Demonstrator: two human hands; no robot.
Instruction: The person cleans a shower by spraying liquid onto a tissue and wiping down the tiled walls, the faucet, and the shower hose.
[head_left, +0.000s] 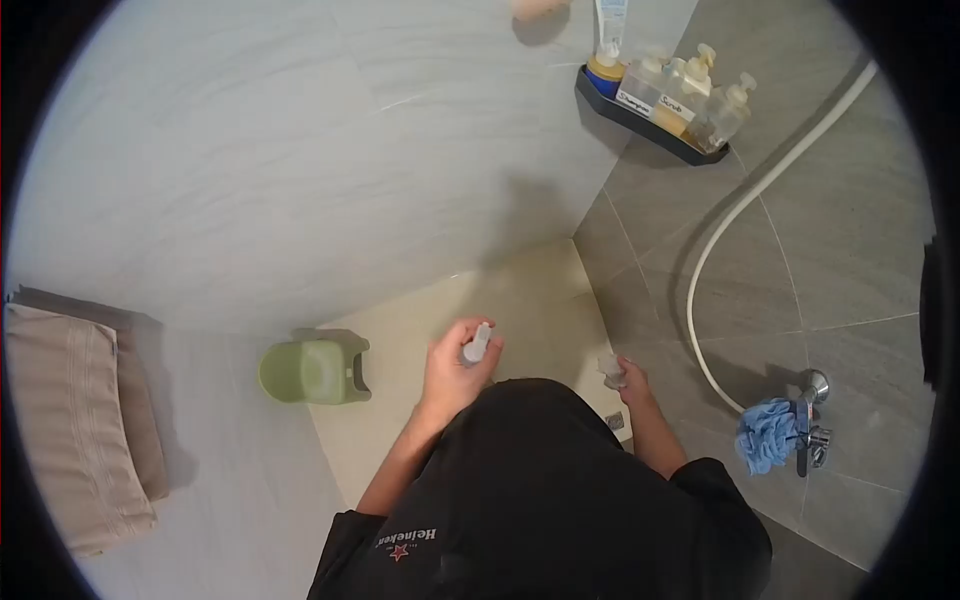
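While your left grip point(449, 370) curls around a pale pump point(472, 351), seemingly to leave its nozzle point(484, 331) free, your right grip point(634, 383) pinches a clear object point(609, 369) well apart from it, both held above the floor point(540, 290).

The person has two hands point(460, 365) point(635, 382), one white piece point(477, 345) and one clear piece point(612, 370). Around are three pump bottles point(641, 82) point(683, 92) point(722, 115), one tube point(611, 22), one shelf point(640, 124), one container point(312, 372), one hose point(693, 285), one tap point(820, 437), one loofah point(768, 435).
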